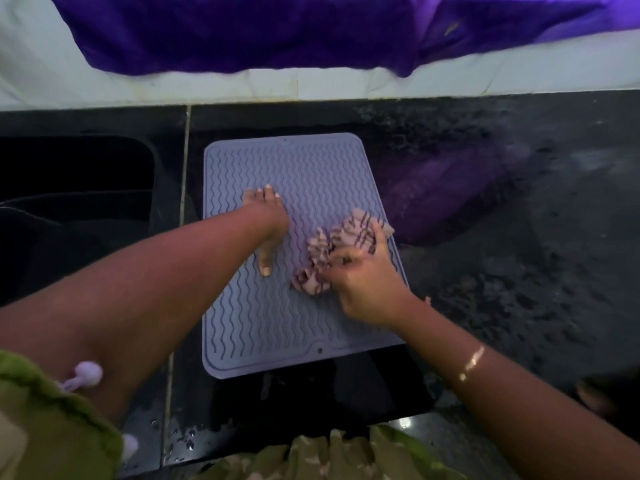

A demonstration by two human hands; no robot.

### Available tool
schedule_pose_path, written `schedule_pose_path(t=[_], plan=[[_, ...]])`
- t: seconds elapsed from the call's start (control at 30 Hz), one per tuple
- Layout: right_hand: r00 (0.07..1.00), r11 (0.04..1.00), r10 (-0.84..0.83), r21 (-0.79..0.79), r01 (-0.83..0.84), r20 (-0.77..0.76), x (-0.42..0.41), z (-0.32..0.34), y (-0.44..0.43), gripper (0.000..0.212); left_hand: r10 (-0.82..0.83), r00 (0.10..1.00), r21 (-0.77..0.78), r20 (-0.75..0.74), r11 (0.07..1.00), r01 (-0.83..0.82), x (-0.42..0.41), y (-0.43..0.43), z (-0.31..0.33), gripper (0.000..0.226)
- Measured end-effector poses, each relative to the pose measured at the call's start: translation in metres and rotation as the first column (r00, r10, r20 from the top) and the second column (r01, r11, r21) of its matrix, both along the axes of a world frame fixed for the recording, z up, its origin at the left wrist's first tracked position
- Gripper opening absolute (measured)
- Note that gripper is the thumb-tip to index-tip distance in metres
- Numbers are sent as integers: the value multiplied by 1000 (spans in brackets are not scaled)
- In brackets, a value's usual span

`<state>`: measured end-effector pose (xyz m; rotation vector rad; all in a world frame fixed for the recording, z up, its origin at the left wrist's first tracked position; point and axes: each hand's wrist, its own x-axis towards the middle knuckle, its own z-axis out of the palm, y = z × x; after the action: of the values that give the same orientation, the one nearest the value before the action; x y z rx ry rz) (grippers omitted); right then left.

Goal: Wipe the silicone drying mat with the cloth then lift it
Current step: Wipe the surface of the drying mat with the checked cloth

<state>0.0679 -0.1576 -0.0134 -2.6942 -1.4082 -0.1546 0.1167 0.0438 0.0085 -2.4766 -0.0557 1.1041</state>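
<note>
Silicone drying mat (304,168) lies flat on the dark countertop (519,271). A bunched striped cloth (346,237) rests on the mat's right half, gripped by the right hand (363,282) with curled fingers. The left hand (268,216) presses flat on the mat's centre, fingers spread. A sink (69,174) lies left of the mat, and purple fabric (277,29) hangs beyond it.

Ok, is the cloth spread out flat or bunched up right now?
Bunched up. The cloth lies in crumpled folds on the mat, and the right hand grips it with curled fingers rather than pressing it out flat.
</note>
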Motion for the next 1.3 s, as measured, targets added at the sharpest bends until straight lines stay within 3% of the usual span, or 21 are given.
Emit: schedule_pose_path(t=[0.13, 0.23, 0.27, 0.33, 0.47, 0.57, 0.63, 0.67, 0.7, 0.77, 0.83, 0.9, 0.97, 1.03, 1.07, 1.1, 1.13, 1.17, 1.23, 1.3], plan=[[973, 994, 98, 58, -88, -210, -30, 5, -33, 28, 86, 994, -152, 62, 985, -75, -8, 13, 1, 147], [905, 957, 61, 283, 67, -421, -29, 13, -38, 25, 92, 991, -188, 95, 980, -73, -15, 16, 2, 146], [848, 897, 69, 404, 177, -526, -23, 19, -34, 24, 90, 989, -190, 115, 980, -67, -16, 14, 2, 146], [676, 692, 113, 546, 473, -728, -4, 38, -18, 22, 69, 989, -174, 133, 984, -45, -17, 10, 2, 147], [417, 314, 393, 546, 776, -819, 41, 80, 19, 25, 21, 992, -119, 123, 993, -7, -14, 0, 7, 141], [219, 206, 649, 445, 871, -728, 78, 94, 43, 32, 75, 992, -148, 96, 987, -61, -10, -1, 10, 121], [116, 190, 693, 335, 923, -711, 106, 90, 55, 31, 116, 991, -138, 73, 985, -105, -8, 1, 9, 130], [96, 188, 657, 285, 940, -748, 119, 82, 61, 28, 132, 989, -126, 63, 984, -123, -7, 2, 9, 138], [134, 172, 543, 266, 949, -829, 131, 75, 66, 25, 147, 987, -119, 58, 983, -140, -6, 3, 8, 143], [247, 120, 101, 258, 959, -964, 154, 57, 71, 27, 153, 987, -111, 45, 983, -147, -3, 6, 6, 149], [268, 68, -260, 260, 963, -928, 165, 45, 72, 40, 132, 991, -103, 26, 986, -129, 0, 8, 4, 151], [355, 127, -395, 332, 935, -847, 171, 40, 80, 41, 122, 992, -96, 8, 988, -121, 4, 9, 2, 152], [446, 302, -417, 342, 890, -792, 174, 36, 97, 40, 124, 992, -92, -11, 988, -124, 7, 10, -1, 153], [406, 497, -430, 164, 852, -806, 176, 28, 118, 62, 119, 992, -85, -31, 989, -122, 9, 12, -3, 156], [349, 565, -469, 28, 825, -811, 177, 21, 127, 78, 122, 992, -83, -40, 989, -125, 9, 13, -4, 157], [350, 624, -531, -77, 778, -772, 176, 13, 135, 90, 128, 991, -85, -49, 988, -132, 10, 14, -4, 157], [439, 692, -584, -136, 709, -682, 174, 5, 142, 93, 135, 989, -92, -55, 986, -139, 11, 15, -5, 158], [591, 764, -593, -150, 627, -547, 170, -2, 145, 90, 138, 989, -101, -60, 985, -143, 11, 16, -5, 157], [874, 924, -382, -97, 370, -301, 165, -9, 147, 72, 138, 987, -118, -76, 982, -147, 13, 18, -7, 158], [947, 988, -154, -64, 141, -282, 174, -8, 137, 57, 145, 984, -149, -101, 976, -159, 15, 22, -9, 161]])
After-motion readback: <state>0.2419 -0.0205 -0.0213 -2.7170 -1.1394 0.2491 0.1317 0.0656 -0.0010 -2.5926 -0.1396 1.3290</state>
